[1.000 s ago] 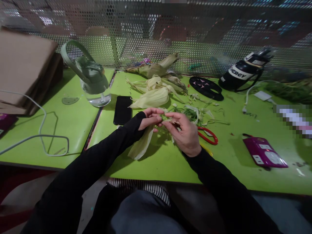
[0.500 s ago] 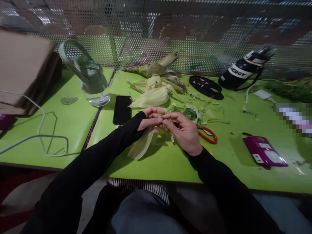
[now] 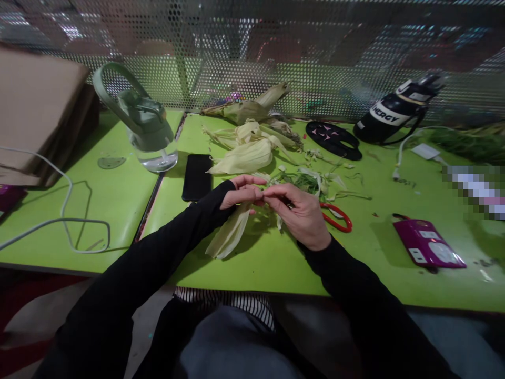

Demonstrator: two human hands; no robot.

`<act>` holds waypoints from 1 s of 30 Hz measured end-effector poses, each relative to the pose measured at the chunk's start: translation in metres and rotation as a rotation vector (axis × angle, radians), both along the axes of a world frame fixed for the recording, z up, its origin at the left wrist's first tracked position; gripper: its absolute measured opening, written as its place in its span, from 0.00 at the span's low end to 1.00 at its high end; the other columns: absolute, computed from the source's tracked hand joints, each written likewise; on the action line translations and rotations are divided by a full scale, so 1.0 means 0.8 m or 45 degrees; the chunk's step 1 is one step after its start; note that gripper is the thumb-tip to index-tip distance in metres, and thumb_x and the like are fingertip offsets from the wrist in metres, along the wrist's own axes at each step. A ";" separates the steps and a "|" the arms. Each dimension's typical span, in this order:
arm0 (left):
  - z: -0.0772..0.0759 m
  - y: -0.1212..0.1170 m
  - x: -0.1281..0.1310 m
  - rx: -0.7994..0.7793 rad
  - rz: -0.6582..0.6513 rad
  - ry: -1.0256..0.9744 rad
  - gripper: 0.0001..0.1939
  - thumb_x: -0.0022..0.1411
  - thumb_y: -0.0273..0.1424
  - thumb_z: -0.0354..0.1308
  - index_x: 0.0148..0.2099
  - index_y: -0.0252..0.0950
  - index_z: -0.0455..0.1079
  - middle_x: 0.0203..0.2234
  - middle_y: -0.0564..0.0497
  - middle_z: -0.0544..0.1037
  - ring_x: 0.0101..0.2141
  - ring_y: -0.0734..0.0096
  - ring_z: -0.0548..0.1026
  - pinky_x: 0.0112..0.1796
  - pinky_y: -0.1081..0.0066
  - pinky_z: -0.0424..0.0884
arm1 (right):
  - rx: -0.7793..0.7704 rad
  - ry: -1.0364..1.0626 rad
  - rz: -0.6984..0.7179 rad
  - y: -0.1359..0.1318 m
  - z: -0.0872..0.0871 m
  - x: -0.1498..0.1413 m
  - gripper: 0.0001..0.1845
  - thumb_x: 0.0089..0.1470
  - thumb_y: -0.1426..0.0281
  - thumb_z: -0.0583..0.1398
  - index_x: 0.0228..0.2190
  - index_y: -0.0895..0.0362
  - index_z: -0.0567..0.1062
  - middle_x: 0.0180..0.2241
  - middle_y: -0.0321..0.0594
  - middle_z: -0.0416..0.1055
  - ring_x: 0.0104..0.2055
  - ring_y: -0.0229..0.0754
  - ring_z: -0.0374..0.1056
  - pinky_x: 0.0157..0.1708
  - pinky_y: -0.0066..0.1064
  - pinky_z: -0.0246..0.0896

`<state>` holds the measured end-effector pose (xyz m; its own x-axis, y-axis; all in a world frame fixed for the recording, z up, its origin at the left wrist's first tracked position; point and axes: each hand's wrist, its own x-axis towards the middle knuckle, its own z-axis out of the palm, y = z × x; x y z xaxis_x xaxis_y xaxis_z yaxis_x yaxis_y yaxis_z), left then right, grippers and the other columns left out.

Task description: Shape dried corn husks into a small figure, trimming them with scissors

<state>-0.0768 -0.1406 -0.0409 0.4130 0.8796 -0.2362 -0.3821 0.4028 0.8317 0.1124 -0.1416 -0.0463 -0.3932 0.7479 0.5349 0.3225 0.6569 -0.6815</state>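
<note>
Over the middle of the green table, my left hand (image 3: pixel 242 195) is closed, thumb against the fingers. A pale strip of corn husk (image 3: pixel 226 237) comes out from under its thumb and hangs toward the near edge. My right hand (image 3: pixel 302 213) pinches at the left fingertips; whatever tiny piece lies between them is hidden. Behind the hands is a heap of dry corn husks (image 3: pixel 244 155). Green stems and leaf scraps (image 3: pixel 307 181) lie just beyond my right hand, and red-handled scissors (image 3: pixel 341 218) are partly covered by it.
A black phone (image 3: pixel 197 177) and a green-lidded water bottle (image 3: pixel 152 137) stand left. Toward the right are a black palette-shaped plate (image 3: pixel 331 138), a black bottle (image 3: pixel 389 116), a purple power socket (image 3: pixel 428 245) and a white cable (image 3: pixel 400 152). Cardboard (image 3: pixel 35 105) fills the far left.
Both hands stay almost in place, fingertips still together. The right hand has shifted very slightly right and the small reddish spot between the fingertips no longer shows.
</note>
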 end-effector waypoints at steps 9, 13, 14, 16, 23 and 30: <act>-0.017 0.012 0.001 0.241 0.011 0.104 0.20 0.54 0.27 0.71 0.47 0.33 0.70 0.29 0.55 0.76 0.31 0.74 0.80 0.28 0.78 0.75 | -0.161 0.006 -0.150 -0.005 0.000 -0.003 0.05 0.61 0.66 0.63 0.39 0.54 0.76 0.34 0.37 0.81 0.31 0.39 0.77 0.32 0.31 0.71; -0.015 0.009 0.003 0.465 0.062 0.345 0.15 0.59 0.26 0.66 0.48 0.32 0.72 0.31 0.54 0.75 0.30 0.76 0.80 0.27 0.80 0.75 | -0.161 -0.096 -0.180 -0.007 0.001 -0.007 0.05 0.62 0.67 0.61 0.33 0.55 0.74 0.27 0.35 0.77 0.24 0.35 0.69 0.26 0.28 0.64; -0.014 0.006 0.005 0.512 0.073 0.407 0.13 0.60 0.26 0.64 0.48 0.32 0.73 0.31 0.53 0.76 0.30 0.77 0.79 0.28 0.80 0.75 | -0.148 -0.116 -0.191 -0.008 0.002 -0.008 0.06 0.61 0.68 0.61 0.32 0.55 0.73 0.26 0.34 0.76 0.22 0.34 0.66 0.24 0.27 0.62; -0.012 0.001 0.008 0.592 0.104 0.506 0.09 0.60 0.24 0.62 0.45 0.31 0.74 0.31 0.53 0.76 0.28 0.79 0.78 0.27 0.81 0.75 | -0.108 -0.143 -0.211 -0.009 0.002 -0.009 0.06 0.60 0.68 0.61 0.31 0.55 0.73 0.24 0.33 0.73 0.19 0.32 0.61 0.21 0.27 0.58; -0.013 -0.002 0.015 0.586 0.240 0.528 0.04 0.62 0.25 0.60 0.39 0.32 0.68 0.25 0.56 0.73 0.23 0.79 0.77 0.22 0.81 0.74 | -0.206 0.010 -0.120 -0.008 -0.001 -0.008 0.07 0.62 0.64 0.62 0.34 0.55 0.74 0.26 0.35 0.75 0.24 0.35 0.67 0.25 0.28 0.62; -0.011 -0.001 0.015 0.581 0.281 0.445 0.09 0.61 0.28 0.64 0.38 0.33 0.66 0.31 0.52 0.77 0.23 0.79 0.78 0.19 0.82 0.70 | -0.612 0.304 -0.066 -0.009 -0.001 -0.014 0.13 0.61 0.59 0.62 0.41 0.55 0.73 0.21 0.29 0.68 0.20 0.32 0.61 0.19 0.25 0.55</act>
<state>-0.0646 -0.1417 -0.0498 0.1760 0.9797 0.0959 -0.0892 -0.0812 0.9927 0.1015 -0.1489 -0.0468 -0.2582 0.9457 0.1975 0.1455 0.2401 -0.9598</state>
